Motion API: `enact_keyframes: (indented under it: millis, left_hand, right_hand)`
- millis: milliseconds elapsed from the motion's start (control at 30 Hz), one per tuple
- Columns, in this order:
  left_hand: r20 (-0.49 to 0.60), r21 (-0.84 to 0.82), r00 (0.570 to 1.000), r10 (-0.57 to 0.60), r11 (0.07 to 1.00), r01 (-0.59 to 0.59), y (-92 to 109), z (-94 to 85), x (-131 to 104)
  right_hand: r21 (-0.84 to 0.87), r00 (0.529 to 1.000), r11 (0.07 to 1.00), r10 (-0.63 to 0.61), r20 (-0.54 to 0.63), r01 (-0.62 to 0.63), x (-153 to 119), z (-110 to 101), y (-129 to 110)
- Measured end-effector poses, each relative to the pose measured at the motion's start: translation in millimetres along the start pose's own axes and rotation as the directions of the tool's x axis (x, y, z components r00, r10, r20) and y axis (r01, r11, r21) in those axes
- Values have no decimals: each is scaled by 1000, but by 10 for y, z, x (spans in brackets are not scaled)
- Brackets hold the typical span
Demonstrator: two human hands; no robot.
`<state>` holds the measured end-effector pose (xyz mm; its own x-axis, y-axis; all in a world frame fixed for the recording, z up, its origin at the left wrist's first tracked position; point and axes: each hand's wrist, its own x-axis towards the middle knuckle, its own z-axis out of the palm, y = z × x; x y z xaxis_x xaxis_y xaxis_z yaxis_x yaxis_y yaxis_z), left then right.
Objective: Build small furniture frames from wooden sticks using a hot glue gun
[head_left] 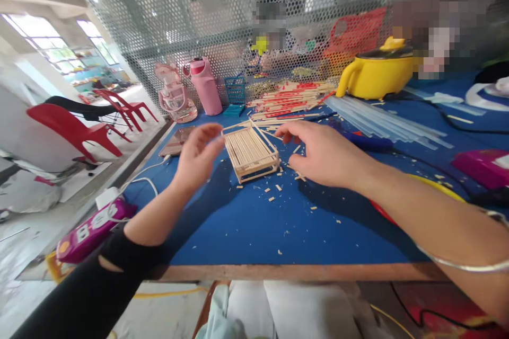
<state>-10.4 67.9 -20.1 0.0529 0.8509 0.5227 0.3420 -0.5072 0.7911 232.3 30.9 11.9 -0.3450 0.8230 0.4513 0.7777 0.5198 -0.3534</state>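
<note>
The left hand [195, 158] has its fingers [210, 128] curled, thumb and forefinger apart; whether they touch the frame beside them cannot be told. The right hand [324, 153] has thumb and forefinger parted too, holding nothing visible. Between the hands, the stick frame [249, 147] sits on the bench [246, 233], its slats side by side. Chips [278, 187] lie around its near end. Left of it is a phone [177, 142]. Behind stand a pink flask [207, 87] and a teal stand [234, 96], with loose sticks [286, 100] piled alongside. Farther right are glue sticks [392, 121] and a yellow pot [377, 77].
</note>
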Motion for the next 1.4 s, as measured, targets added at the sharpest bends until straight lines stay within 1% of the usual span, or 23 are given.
enact_keyframes:
  millis: [33, 67, 100, 133, 200, 233, 267, 333, 367, 400, 433, 500, 567, 633, 700, 767, 967, 1133, 1300, 1400]
  left_hand:
    - [-120, -28, 993, -18, 999, 15, -2, -25, 116]
    - [-192, -27, 981, -27, 999, 22, -17, -44, 221]
    - [-210, -10, 977, -45, 999, 44, -42, -55, 304]
    - [-201, 1, 977, -64, 998, 66, -76, -59, 357]
    - [-169, 8, 982, -82, 996, 85, -153, -50, 361]
    - [-143, 13, 986, -85, 996, 88, -185, -40, 319]
    - [-111, 21, 990, -86, 996, 89, -207, -31, 258]
    - [-32, 37, 997, -76, 996, 77, -207, -22, 118]
    - [8, 50, 999, -53, 997, 52, -185, -24, 55]
    - [60, 71, 998, -8, 997, 4, -150, -28, 3]
    - [120, 87, 992, 39, 995, -49, -108, -34, -37]
    - [255, 117, 959, 122, 981, -156, -19, -39, -86]
    - [366, 165, 918, 153, 960, -226, 49, -29, -112]
    - [428, 229, 891, 151, 936, -269, 83, -7, -131]
    - [443, 279, 884, 148, 914, -294, 90, 20, -147]
    - [439, 312, 887, 143, 902, -300, 86, 43, -160]
    - [423, 383, 901, 99, 881, -277, 97, 86, -168]
    - [422, 385, 898, 122, 873, -300, 100, 87, -163]
    - [447, 368, 883, 141, 871, -325, 98, 86, -166]
    - [433, 358, 887, 161, 872, -333, 99, 70, -159]
  right_hand:
    - [0, 1000, 1000, -17, 6, 17, 61, -17, -35]
    - [5, 999, 999, -32, -16, 32, 112, -19, -67]
    - [14, 997, 999, -48, -67, 49, 150, -6, -91]
    - [18, 989, 997, -67, -133, 70, 171, 18, -103]
    - [-4, 964, 994, -110, -241, 112, 167, 85, -88]
    - [-16, 956, 992, -126, -265, 126, 147, 120, -61]
    - [-17, 954, 990, -137, -267, 138, 120, 152, -25]
    - [4, 961, 987, -156, -230, 162, 64, 205, 52]
    - [23, 964, 985, -164, -207, 173, 41, 225, 82]
    - [42, 969, 983, -166, -181, 176, 24, 245, 101]
    - [55, 975, 984, -162, -153, 172, 13, 265, 108]
    - [67, 986, 988, -135, -101, 142, 6, 310, 92]
    - [67, 993, 992, -106, -61, 110, 9, 363, 56]
    - [63, 995, 994, -89, -37, 91, 13, 415, 25]
    - [68, 997, 995, -76, -21, 77, 17, 458, 8]
    - [70, 998, 995, -68, -19, 69, 24, 485, 3]
    - [83, 998, 995, -57, -12, 58, 47, 495, 4]
    - [91, 998, 994, -52, -24, 54, 43, 488, 10]
    - [96, 997, 993, -66, -46, 70, 30, 495, 9]
    - [95, 993, 990, -93, -66, 99, 32, 458, 3]
